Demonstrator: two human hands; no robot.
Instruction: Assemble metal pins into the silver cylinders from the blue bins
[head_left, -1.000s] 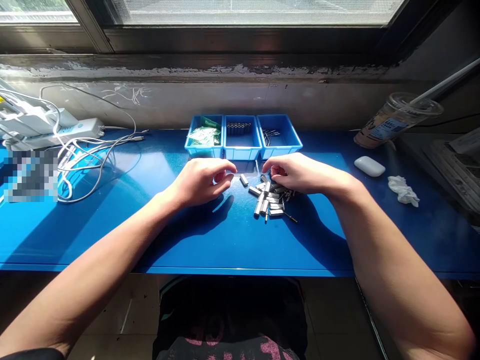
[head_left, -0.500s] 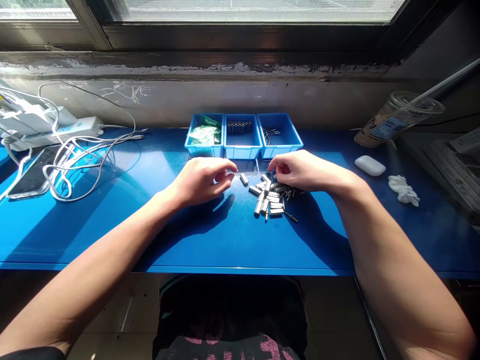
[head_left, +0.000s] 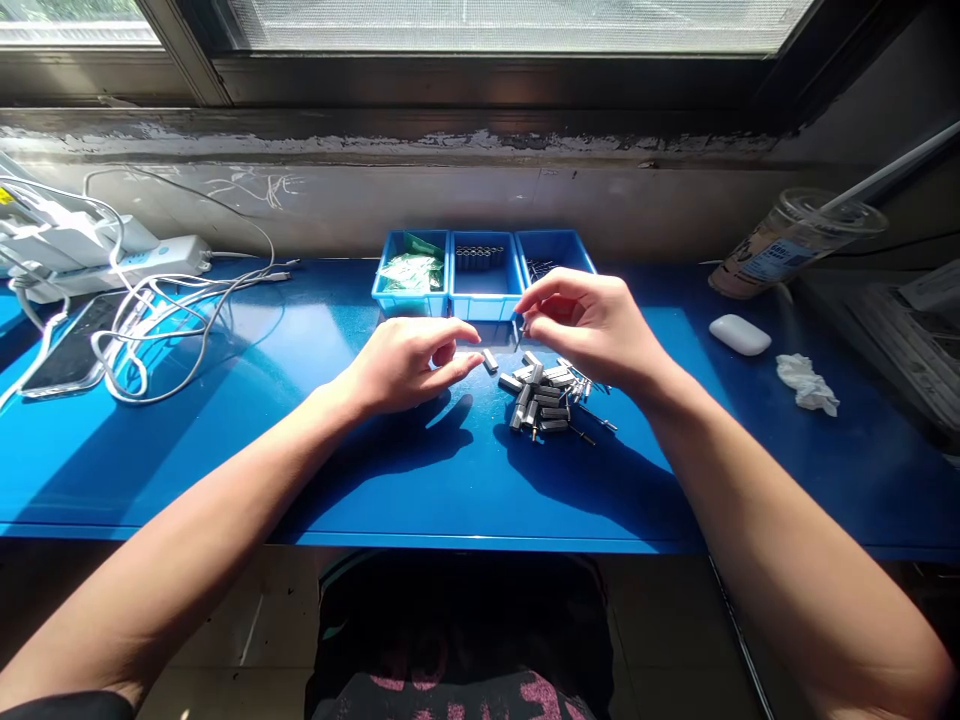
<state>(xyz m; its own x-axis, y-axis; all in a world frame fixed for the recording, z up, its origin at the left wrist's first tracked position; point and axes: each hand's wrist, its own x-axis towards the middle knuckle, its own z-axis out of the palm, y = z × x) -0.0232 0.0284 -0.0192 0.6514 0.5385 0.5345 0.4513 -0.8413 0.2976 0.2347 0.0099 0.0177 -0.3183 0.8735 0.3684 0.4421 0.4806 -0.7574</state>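
My left hand (head_left: 409, 365) hovers over the blue table, thumb and forefinger apart with nothing between them. Just past its fingertips lies a single short metal bar (head_left: 490, 361). My right hand (head_left: 589, 325) is closed in a pinch in front of the right-hand bin, and a thin metal pin (head_left: 520, 335) shows at its fingertips. Nearer to me sits a pile of short metal bars (head_left: 534, 395), hexagonal spacers by their look. Several loose thin pins (head_left: 581, 432) lie at the pile's right side, some partly hidden by my right hand.
Three blue bins stand in a row: the left bin (head_left: 411, 304) holds green-and-white packets, the middle bin (head_left: 487, 308) upright metal cylinders, the right bin (head_left: 589, 250) thin pins. Cables (head_left: 161, 330) and a phone (head_left: 71, 350) lie left; a cup (head_left: 787, 245), white case (head_left: 739, 334) and crumpled tissue (head_left: 806, 384) right.
My right hand has risen from the pile and moved slightly left, with a thin pin at its fingertips. My left hand has shifted slightly right, towards the lone bar.
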